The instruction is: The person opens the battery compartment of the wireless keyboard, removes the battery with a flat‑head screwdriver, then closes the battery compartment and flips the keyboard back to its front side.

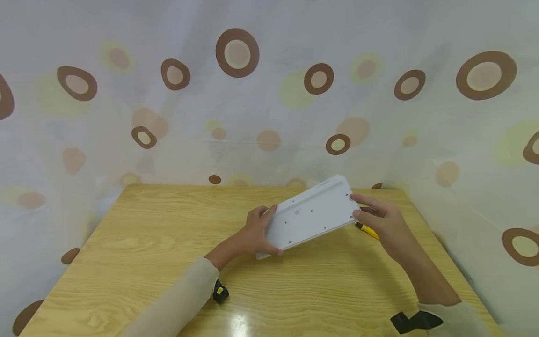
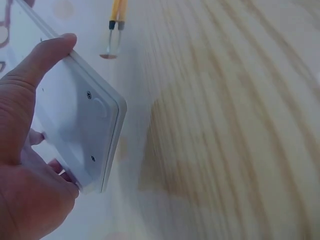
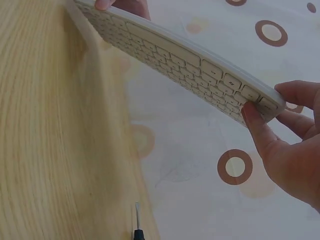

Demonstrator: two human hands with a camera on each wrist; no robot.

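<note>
A slim white keyboard is held tilted over the table, its right end higher than its left. Its flat underside, dotted with small dark screws, faces the head camera. In the right wrist view the rows of keys show on the other face. My left hand grips the lower left end, thumb and fingers spread across the two long edges. At the upper right end, my right hand pinches the corner, with a fingertip over the end keys. Partly behind the keyboard and right hand lies a yellow-and-black screwdriver.
The wooden table extends under both arms. Behind it and along its sides hangs a pale sheet printed with brown rings. Black straps with small devices are on both wrists, over light sleeves.
</note>
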